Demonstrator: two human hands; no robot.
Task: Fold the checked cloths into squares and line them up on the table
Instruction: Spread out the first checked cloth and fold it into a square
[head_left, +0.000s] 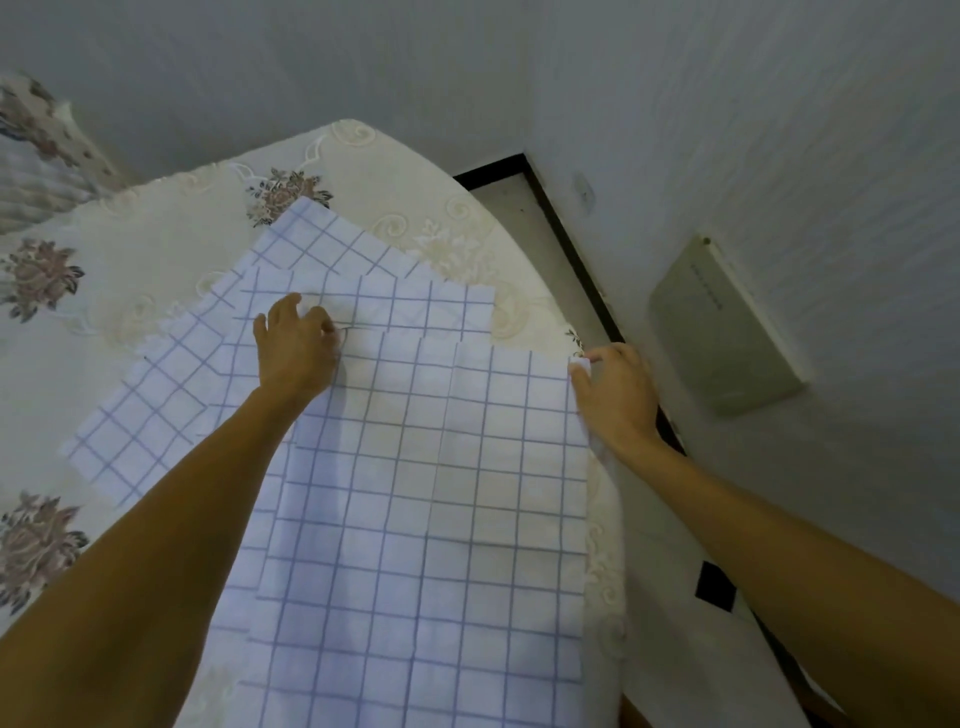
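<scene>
left hand (296, 345) pinching top cloth (441, 493); right hand (615, 395) gripping corner

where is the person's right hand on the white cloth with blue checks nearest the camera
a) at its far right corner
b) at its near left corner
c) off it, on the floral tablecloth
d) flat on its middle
a, the right hand pinches the far right corner of the nearest white cloth with blue checks, while the left hand holds its far left edge.
</scene>
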